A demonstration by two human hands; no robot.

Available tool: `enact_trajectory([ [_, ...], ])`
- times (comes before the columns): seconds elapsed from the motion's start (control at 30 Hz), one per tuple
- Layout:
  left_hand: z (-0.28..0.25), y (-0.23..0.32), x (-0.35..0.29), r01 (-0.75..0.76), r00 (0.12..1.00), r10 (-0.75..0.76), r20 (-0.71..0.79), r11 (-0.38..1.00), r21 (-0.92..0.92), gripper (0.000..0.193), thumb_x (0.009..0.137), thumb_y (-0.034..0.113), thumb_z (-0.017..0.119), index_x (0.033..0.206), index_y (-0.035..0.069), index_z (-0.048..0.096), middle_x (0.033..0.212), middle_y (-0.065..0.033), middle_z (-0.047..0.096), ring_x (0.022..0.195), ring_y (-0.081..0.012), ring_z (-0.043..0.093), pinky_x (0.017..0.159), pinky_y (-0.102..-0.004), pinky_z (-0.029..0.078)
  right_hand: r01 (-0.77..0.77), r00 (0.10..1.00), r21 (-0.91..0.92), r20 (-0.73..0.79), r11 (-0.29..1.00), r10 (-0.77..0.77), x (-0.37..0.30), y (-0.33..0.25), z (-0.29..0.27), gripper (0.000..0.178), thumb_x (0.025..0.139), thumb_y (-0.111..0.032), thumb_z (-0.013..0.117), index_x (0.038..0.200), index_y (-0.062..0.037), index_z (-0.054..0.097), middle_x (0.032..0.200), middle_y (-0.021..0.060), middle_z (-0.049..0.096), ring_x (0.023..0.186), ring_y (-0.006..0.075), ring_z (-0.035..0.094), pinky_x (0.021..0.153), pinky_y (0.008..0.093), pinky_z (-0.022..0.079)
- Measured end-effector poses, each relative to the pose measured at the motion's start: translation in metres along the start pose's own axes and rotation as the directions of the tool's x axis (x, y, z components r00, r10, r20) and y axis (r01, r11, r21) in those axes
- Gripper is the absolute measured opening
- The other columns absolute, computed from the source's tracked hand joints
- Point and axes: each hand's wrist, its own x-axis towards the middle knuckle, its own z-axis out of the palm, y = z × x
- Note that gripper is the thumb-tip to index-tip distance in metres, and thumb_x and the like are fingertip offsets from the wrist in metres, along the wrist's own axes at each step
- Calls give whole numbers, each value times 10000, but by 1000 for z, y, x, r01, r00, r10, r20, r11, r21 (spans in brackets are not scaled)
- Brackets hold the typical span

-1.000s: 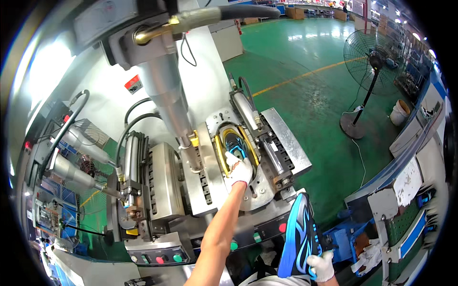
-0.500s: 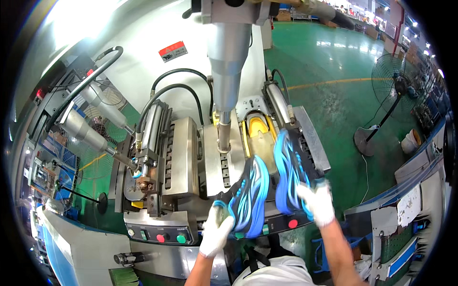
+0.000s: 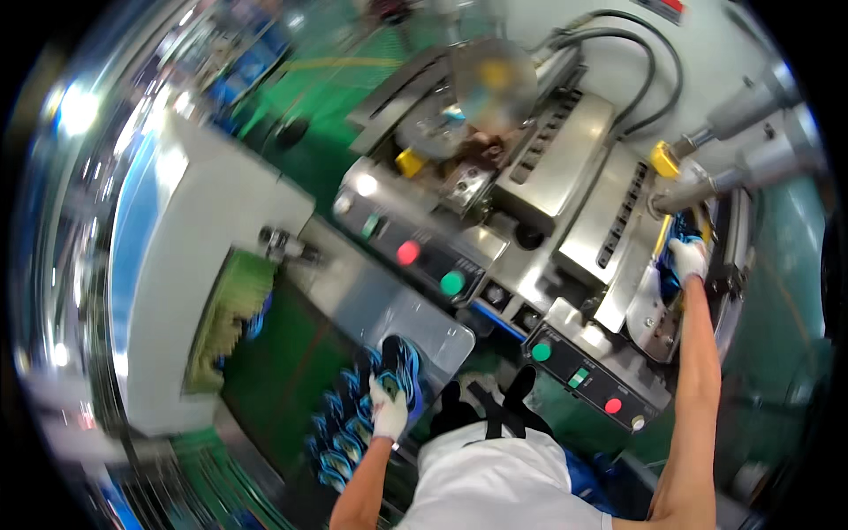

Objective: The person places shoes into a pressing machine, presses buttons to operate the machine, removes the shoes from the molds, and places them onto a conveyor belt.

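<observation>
My left hand [image 3: 389, 412], in a white glove, is closed on a black-and-blue shoe [image 3: 403, 369] at the lower middle. That shoe is beside a row of similar shoes [image 3: 334, 433] and near the end of a metal shelf. Farther right, my gloved right hand [image 3: 688, 259] reaches into the machine's right station. It is closed on another black-and-blue shoe [image 3: 669, 272], seen only in part between the hand and the station's yellow-edged parts. Above this shoe is a metal press rod [image 3: 676, 199].
The machine's steel blocks [image 3: 561, 150] fill the upper middle. Along its front are control panels with red and green buttons [image 3: 451, 283]. A grey metal shelf [image 3: 389, 305] juts toward me, and a green bristle brush [image 3: 231, 322] hangs at the left.
The view has swung left and tilted. Both shoes were held together before the machine; the left one is now down by the row of shoes, the right one in the right station.
</observation>
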Motion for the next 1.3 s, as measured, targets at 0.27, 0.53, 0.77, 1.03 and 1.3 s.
enact_trajectory([
  [0.27, 53, -39, -2, 150, 975, -181, -131, 965, -217, 914, 938, 278, 640, 1589, -46, 86, 1580, -332, 266, 1465, -451, 312, 1218, -428, 267, 376, 926, 152, -99, 914, -364, -208, -144, -18, 699, 963, -222, 665, 1541, 29, 363, 1557, 241, 432, 1423, 323, 442, 1168, 414, 362],
  [0.53, -50, -42, -8, -212, 966, 83, -246, 799, -563, 687, 889, 71, 727, 1472, -47, 384, 1415, -249, 488, 1322, -361, 537, 1123, -413, 449, 697, 715, -693, 652, 182, -253, -366, -153, 93, 992, 847, -499, 616, 1626, -46, 203, 1697, 200, 142, 1558, 464, 33, 1258, 570, 47],
  [0.77, 31, -97, 35, -82, 967, -23, -254, 916, -392, 890, 773, 219, 809, 1492, -21, 342, 1509, -294, 382, 1431, -441, 362, 1215, -450, 300, 471, 259, 90, 937, 877, -235, -515, -285, 136, 1048, 772, -413, 770, 1563, 10, 229, 1487, 300, 422, 1398, 431, 415, 1164, 462, 325],
  [1.03, 15, -125, 55, -52, 991, -12, -133, 883, -467, 794, 753, 205, 796, 1431, 1, 436, 1436, -257, 502, 1358, -404, 483, 1149, -420, 395, 145, 636, 126, 748, 981, -190, -601, -247, 222, 877, 749, -400, 818, 1462, -67, 433, 1229, 265, 648, 1082, 404, 661, 981, 432, 495],
  [1.3, -117, -27, 67, 25, 902, 19, 431, 995, -97, 789, 746, 435, 793, 1341, -6, 522, 1243, -254, 653, 1120, -375, 669, 981, -459, 514, -599, 615, 52, 669, 799, 417, -566, -258, 67, 651, 693, -568, 858, 806, 55, 704, 695, 129, 684, 600, 216, 668, 601, 360, 554],
])
